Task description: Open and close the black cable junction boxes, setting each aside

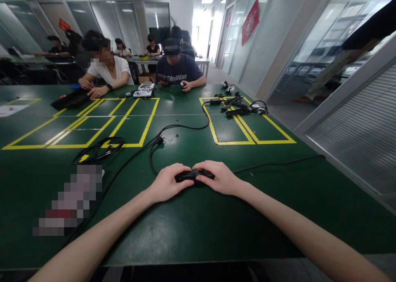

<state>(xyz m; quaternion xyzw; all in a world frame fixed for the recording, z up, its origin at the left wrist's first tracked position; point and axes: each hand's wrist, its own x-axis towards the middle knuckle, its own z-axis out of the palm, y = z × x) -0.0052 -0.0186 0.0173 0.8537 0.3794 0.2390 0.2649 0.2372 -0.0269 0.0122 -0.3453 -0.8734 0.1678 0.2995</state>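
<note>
A small black device (192,175), like a power adapter or connector, rests on the green table (198,228) between my hands. My left hand (168,182) is closed around its left end with curled fingers. My right hand (218,177) grips its right end the same way. A black cable (278,163) runs from the right side of the device toward the table's right edge. Another black cable (173,128) with a plug loops away just beyond my hands.
Yellow tape rectangles (247,125) mark the table. A coiled black cable (99,150) lies at left, a pile of black adapters (241,105) at far right. Two people (177,69) sit across the table; a person walks at right. A blurred object (72,199) sits near left.
</note>
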